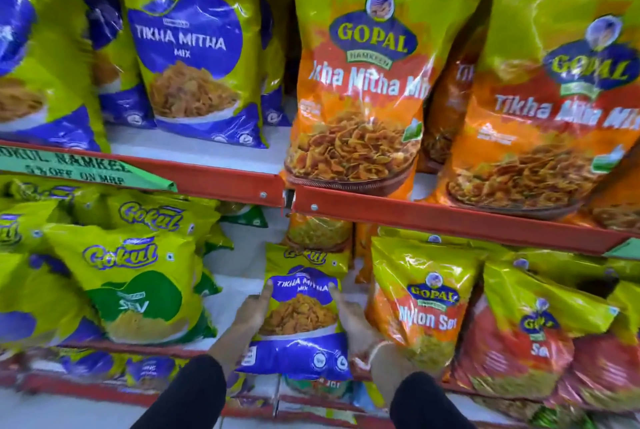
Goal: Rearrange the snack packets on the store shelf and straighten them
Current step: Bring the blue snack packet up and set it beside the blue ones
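A small green and blue Gokul Tikha Mitha Mix packet (300, 311) stands upright at the front of the middle shelf. My left hand (252, 312) grips its left edge and my right hand (353, 317) grips its right edge, thumbs on the front. Both sleeves are black. Behind it, an orange packet (318, 231) stands deeper on the same shelf. A green Gokul Sev packet (138, 283) leans to the left of the held one, and a Gopal Nylon Sev packet (426, 304) leans to the right.
The red shelf edge (415, 217) above carries large Gokul Tikha Mitha packets (194, 47) on the left and orange Gopal Tikha Mitha Mix packets (367, 82) on the right. A green offer tag (79, 169) hangs at left. More packets lie on the lower shelf (145, 373).
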